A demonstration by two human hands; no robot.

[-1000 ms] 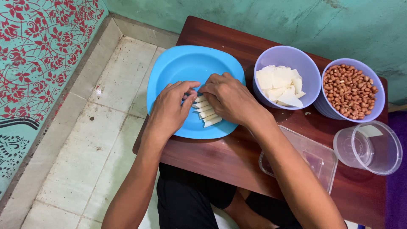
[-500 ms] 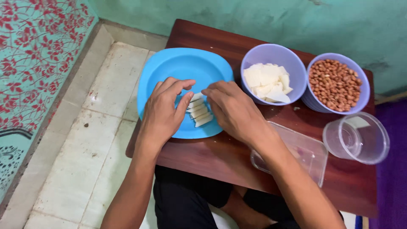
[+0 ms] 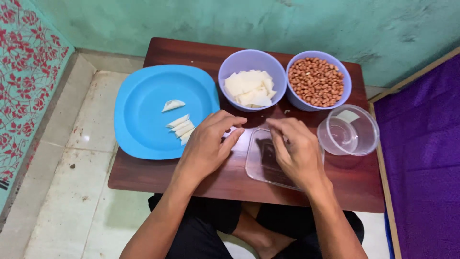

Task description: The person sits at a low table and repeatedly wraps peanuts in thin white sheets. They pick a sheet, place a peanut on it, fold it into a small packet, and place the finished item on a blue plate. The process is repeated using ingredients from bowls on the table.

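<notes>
Blue plate (image 3: 143, 115) hung over the surface (image 3: 230, 182) edge, left hand (image 3: 208, 146) open beside it, right hand (image 3: 297, 151) loosely curled, empty, over clear lid (image 3: 261, 168).

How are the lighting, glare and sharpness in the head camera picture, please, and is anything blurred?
Head view: soft, even light; the hands cast only faint shadows on the wooden table. Mild glare sits on the floor tile and the clear round container. The blue plate, folded white pieces and peanuts are sharp; the left hand and right hand show slight softness at the fingertips.
</notes>
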